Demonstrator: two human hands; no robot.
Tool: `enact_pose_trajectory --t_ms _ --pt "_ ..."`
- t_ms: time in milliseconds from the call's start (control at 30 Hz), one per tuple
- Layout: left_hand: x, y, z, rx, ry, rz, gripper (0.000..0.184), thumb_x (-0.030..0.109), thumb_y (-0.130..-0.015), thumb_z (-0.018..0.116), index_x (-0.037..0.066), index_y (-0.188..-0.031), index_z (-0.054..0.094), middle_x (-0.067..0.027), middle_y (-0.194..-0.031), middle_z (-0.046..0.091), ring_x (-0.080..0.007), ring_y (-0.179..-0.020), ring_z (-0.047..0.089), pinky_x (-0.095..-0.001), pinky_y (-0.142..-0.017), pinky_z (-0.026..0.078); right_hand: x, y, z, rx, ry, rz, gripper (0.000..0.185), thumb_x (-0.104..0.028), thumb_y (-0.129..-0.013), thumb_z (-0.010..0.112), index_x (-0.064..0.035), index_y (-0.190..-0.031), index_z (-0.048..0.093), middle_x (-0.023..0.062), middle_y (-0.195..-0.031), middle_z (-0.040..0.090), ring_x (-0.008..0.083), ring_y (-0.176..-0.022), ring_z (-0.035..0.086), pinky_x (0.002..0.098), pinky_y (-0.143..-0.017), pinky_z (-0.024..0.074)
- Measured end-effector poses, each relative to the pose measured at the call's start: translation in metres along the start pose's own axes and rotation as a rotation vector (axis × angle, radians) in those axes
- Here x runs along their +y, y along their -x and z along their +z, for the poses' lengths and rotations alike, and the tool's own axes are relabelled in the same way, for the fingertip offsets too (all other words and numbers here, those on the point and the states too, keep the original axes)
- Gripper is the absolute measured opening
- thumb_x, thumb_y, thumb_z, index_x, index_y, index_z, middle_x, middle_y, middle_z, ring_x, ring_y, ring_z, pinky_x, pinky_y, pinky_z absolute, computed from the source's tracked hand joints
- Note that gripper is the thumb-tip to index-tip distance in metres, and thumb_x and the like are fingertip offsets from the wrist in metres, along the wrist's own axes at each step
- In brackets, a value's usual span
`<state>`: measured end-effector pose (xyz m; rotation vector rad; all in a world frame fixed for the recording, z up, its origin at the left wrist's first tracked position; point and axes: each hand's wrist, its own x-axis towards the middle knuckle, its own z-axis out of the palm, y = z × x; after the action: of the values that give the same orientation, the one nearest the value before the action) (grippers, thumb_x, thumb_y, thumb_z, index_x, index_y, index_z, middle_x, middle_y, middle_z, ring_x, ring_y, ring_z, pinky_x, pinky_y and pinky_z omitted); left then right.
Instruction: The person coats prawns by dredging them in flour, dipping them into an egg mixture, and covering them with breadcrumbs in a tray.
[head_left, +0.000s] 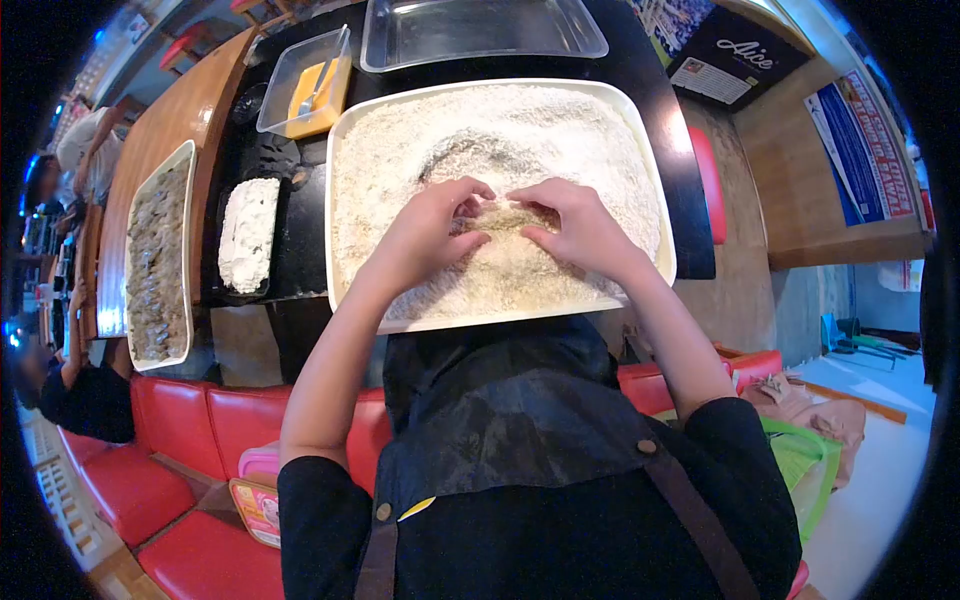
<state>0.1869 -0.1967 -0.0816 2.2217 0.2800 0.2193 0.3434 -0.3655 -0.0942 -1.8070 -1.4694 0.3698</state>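
A large cream tray (668,240) filled with pale breadcrumbs (560,120) lies in front of me. Both of my hands are in the crumbs near its middle. My left hand (435,228) has its fingers curled around the left end of a crumb-covered piece (505,217), thumb on the near side. On the right end, my right hand (578,225) grips in the same way. The piece is coated and partly hidden by fingers, so its kind does not show. Just beyond the hands, the crumbs have a hollow with a heaped edge.
Beyond the tray stands a transparent plastic tray (485,57). To the left are a tub of yellow liquid (322,95) with a utensil in it, a container of white powder (248,235) and a long tray of greyish pieces (160,262). Red seats (250,430) stand behind; people are far left.
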Motion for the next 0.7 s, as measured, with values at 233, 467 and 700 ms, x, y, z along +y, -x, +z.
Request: enact_pose_trajectory --t_ms 233,467,700 --pt "-0.01 -0.015 -0.009 -0.082 -0.152 0.074 0.023 0.016 -0.079 0.073 0.008 -0.101 0.074 -0.013 -0.092 0.066 -0.0274 -0.08 0.065 -0.0346 -0.075 0.053 0.009 -0.002 -0.006 -0.046 -0.052 0.022 0.035 -0.007 -0.072 0.079 -0.0045 -0.106 0.071 0.0115 -0.092 0.069 0.02 -0.081 0.066 0.0293 -0.074 0.053" --pt "-0.009 -0.015 0.021 0.035 -0.086 0.16 0.022 0.013 -0.078 0.077 0.007 -0.099 0.075 -0.0099 -0.089 0.07 -0.0218 -0.075 0.068 -0.031 -0.069 0.055 0.017 0.0 0.002 0.029 -0.047 0.014 0.019 -0.004 -0.072 0.079 -0.0032 -0.09 0.074 0.0108 -0.084 0.069 0.0207 -0.072 0.066 0.0289 -0.068 0.0521" --pt "-0.007 -0.018 0.021 -0.053 0.05 -0.043 0.018 0.012 -0.079 0.076 0.007 -0.096 0.076 -0.0089 -0.081 0.069 -0.0219 -0.073 0.067 -0.0318 -0.068 0.054 0.01 0.0 -0.003 -0.003 -0.065 0.083 0.021 -0.012 -0.073 0.078 -0.0021 -0.09 0.074 0.0142 -0.084 0.069 0.0272 -0.079 0.067 0.0351 -0.073 0.0538"
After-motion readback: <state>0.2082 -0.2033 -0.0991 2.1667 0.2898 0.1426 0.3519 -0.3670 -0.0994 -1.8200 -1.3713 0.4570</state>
